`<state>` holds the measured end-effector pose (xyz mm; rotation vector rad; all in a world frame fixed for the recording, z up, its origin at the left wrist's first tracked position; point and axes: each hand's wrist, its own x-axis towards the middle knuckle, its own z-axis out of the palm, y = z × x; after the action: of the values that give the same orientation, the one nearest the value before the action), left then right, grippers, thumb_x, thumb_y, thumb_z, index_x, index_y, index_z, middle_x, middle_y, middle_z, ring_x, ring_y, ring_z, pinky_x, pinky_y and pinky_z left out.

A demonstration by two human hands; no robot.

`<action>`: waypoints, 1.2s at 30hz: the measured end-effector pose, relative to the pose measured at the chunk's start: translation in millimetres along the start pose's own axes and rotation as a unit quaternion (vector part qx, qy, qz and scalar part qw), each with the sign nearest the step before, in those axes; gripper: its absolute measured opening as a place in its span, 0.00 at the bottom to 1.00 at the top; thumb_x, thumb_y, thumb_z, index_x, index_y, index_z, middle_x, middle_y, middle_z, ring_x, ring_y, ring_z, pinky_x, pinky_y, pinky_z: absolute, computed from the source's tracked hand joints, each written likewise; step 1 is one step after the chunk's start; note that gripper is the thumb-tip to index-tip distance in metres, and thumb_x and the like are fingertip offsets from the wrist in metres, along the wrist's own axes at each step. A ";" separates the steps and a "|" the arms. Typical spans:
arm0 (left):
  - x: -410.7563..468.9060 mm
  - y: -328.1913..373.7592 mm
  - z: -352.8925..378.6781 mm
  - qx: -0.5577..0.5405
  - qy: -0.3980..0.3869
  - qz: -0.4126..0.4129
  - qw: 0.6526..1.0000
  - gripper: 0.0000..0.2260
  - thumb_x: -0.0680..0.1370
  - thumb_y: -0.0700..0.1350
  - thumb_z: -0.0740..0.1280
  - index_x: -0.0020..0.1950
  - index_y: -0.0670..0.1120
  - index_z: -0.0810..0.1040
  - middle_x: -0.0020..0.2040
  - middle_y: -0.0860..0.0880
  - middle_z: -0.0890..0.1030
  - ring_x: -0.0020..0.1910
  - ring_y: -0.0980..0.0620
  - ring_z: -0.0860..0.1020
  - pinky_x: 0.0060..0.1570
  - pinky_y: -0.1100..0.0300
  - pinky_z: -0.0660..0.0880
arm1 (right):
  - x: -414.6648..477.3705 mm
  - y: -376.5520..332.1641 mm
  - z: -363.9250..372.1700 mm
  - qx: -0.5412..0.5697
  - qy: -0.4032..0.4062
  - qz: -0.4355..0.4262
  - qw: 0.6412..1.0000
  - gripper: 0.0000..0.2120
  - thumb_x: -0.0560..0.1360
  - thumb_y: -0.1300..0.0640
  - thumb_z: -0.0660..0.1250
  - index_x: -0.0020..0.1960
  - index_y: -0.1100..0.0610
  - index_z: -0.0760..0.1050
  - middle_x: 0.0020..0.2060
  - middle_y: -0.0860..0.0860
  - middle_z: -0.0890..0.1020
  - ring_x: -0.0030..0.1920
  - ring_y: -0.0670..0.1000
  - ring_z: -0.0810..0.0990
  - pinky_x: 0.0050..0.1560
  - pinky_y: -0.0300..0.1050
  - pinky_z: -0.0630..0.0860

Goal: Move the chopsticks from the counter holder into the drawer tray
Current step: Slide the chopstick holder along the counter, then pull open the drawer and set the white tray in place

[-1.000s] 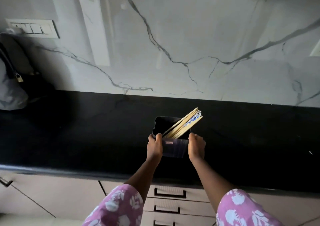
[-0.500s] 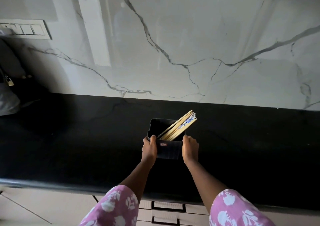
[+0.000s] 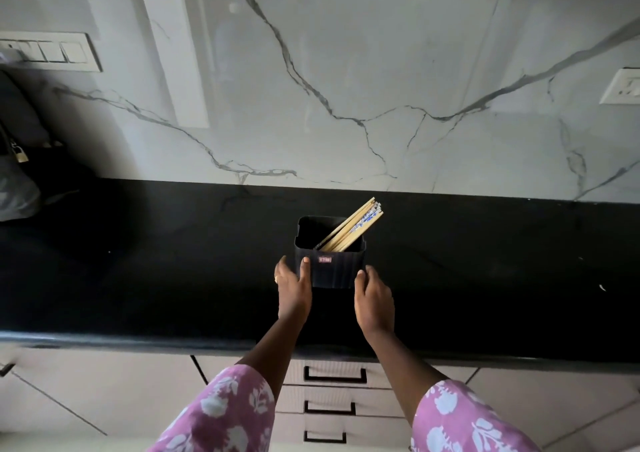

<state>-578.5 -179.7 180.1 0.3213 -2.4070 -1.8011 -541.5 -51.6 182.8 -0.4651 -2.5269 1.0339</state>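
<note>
While clamped between the two hands, upright over the black counter (image 3: 156, 261): black ribbed holder (image 3: 337, 271), small red label (image 3: 325, 259) facing the wearer. Unable to tell whether its base rests on the counter or hangs just clear. Left hand (image 3: 292, 288) gripping the near-left corner, thumb laid up the front face, remaining fingers wrapped round the left wall and out of sight. Right hand (image 3: 374, 299) gripping the near-right corner, thumb tip on the front edge, fingers curled past the right wall, mostly hidden. Hands apart, separated by the holder's full width. Chopsticks (image 3: 356, 224) lodged inside the holder, just beyond the fingertips, bundled and leaning toward the right hand's side, ends projecting over the far-right rim; mostly plain wood, some patterned blue and white. Touched by neither hand. Below the wrists, under the counter edge: stack of pale drawers (image 3: 334, 375) with dark handles, all closed. Beyond the holder: white marble wall (image 3: 346, 70) with grey veining. Far out on the left hand's side: switch plate (image 3: 52, 51) on the wall, grey bag (image 3: 14, 188) on the counter. Far out on the right hand's side: wall socket (image 3: 623, 86).
</note>
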 end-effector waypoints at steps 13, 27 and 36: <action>-125.9 -107.6 -44.7 0.267 -0.145 0.301 0.904 0.11 0.79 0.40 0.60 0.56 0.40 0.79 0.51 0.43 0.81 0.50 0.44 0.79 0.48 0.54 0.75 | -147.0 69.9 4.3 -0.210 -0.143 -0.269 0.929 0.04 0.64 0.56 0.75 0.37 0.55 0.82 0.31 0.50 0.84 0.32 0.51 0.83 0.30 0.38 0.77; -93.1 -168.8 27.6 0.482 -0.261 0.157 0.821 0.20 0.82 0.46 0.53 0.74 0.45 0.61 0.75 0.47 0.63 0.74 0.51 0.59 0.72 0.60 0.50 | -104.9 125.2 72.6 -0.378 -0.314 -0.244 0.836 0.22 0.80 0.64 0.49 0.73 0.67 0.54 0.70 0.62 0.67 0.71 0.58 0.65 0.73 0.50 0.59; -80.4 -181.7 52.6 0.527 -0.238 0.085 0.811 0.14 0.82 0.44 0.52 0.64 0.41 0.69 0.63 0.43 0.74 0.65 0.46 0.67 0.67 0.56 0.58 | -98.6 124.5 99.9 -0.330 -0.305 -0.145 0.881 0.13 0.78 0.65 0.55 0.61 0.62 0.71 0.57 0.58 0.79 0.59 0.57 0.78 0.56 0.47 0.76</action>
<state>-494.2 -160.5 -6.3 -0.3198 -3.4084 -0.2915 -480.3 -69.6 6.4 0.1210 -3.3590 0.1721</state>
